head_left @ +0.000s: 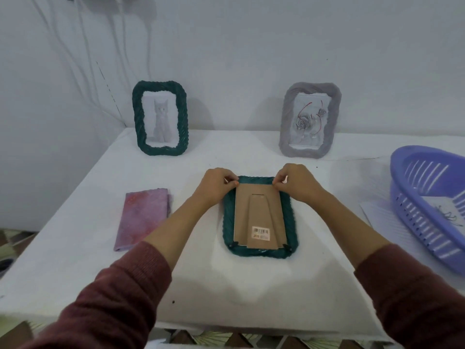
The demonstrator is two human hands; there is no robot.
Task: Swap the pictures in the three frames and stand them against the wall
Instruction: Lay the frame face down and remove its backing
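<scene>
on the table [75, 260] a green frame [293, 222] lies face down at centre, backing [259, 212] up, long axis toward the wall [251, 59], barcode [260, 231] end nearest. left hand [214, 187] and right hand [299, 185] each pinch a far backing corner.

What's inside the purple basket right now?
A white sheet with a dark sketch lies in the purple basket; its wall and the picture's edge hide the rest.

Left hand [216, 184] and right hand [298, 183] reach forward, each curled in a pinch.
</scene>
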